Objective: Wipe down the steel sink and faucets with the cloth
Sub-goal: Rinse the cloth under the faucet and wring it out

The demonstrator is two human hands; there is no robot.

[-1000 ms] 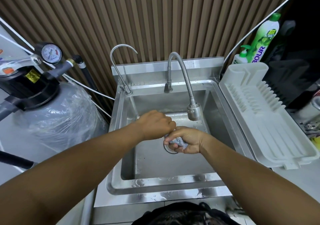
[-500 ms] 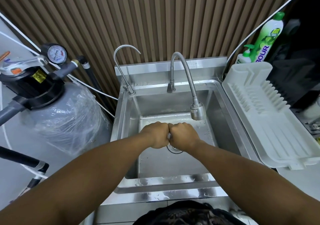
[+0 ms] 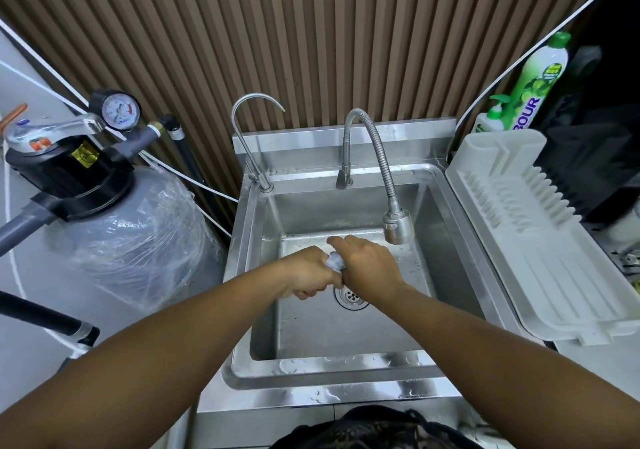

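both hands over steel sink basin, above drain. left hand and right hand clenched around small wadded cloth between them.

Sink centre; tank left, rack right, faucets behind basin.

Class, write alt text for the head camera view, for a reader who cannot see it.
Seen from above, a person's left hand and right hand squeeze a small pale cloth between them over the drain of a wet steel sink. Two faucets rise behind; a white dish rack sits right, a wrapped grey tank left.
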